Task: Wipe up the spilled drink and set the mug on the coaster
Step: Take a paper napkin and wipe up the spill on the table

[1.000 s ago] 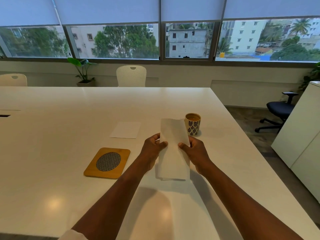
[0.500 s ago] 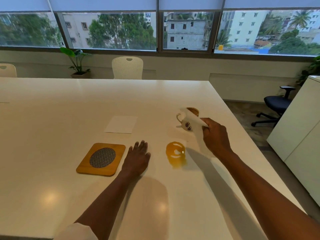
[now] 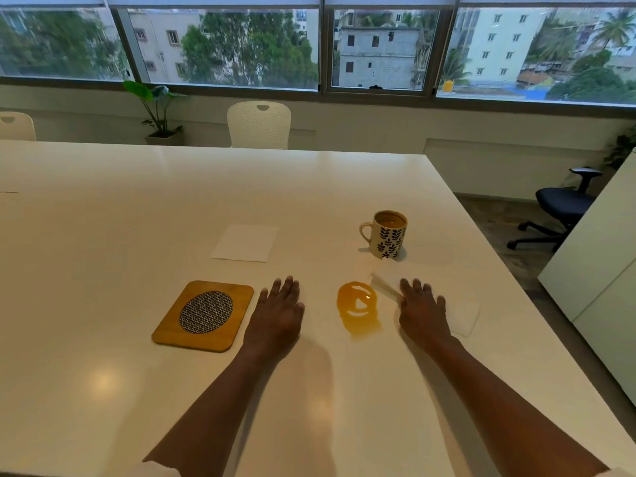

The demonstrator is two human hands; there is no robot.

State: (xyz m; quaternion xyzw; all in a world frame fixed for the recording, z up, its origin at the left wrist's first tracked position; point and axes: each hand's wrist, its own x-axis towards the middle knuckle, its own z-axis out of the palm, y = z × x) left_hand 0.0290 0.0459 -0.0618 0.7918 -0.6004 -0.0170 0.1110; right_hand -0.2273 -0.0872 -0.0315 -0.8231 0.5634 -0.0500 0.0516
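Note:
An orange puddle of spilled drink (image 3: 358,306) lies on the white table (image 3: 137,208) between my two hands. Behind it stands a cream mug (image 3: 389,235) with a blue leaf pattern, upright, drink inside, handle to the left. A bamboo coaster (image 3: 204,315) with a woven round centre sits left of my left hand (image 3: 278,311), which rests flat and empty on the table. My right hand (image 3: 423,311) lies flat, fingers stretched, on top of a white tissue (image 3: 463,318) spread just right of the puddle.
A second white napkin (image 3: 245,242) lies flat behind the coaster. The table's right edge runs close past the tissue, with a black office chair (image 3: 561,204) and a white cabinet (image 3: 602,270) beyond. A white chair (image 3: 258,123) stands at the far side.
Both hands held the tissue up a second ago. The left hand let go and settled on the table. The right hand carried the tissue right and laid it flat beside the puddle.

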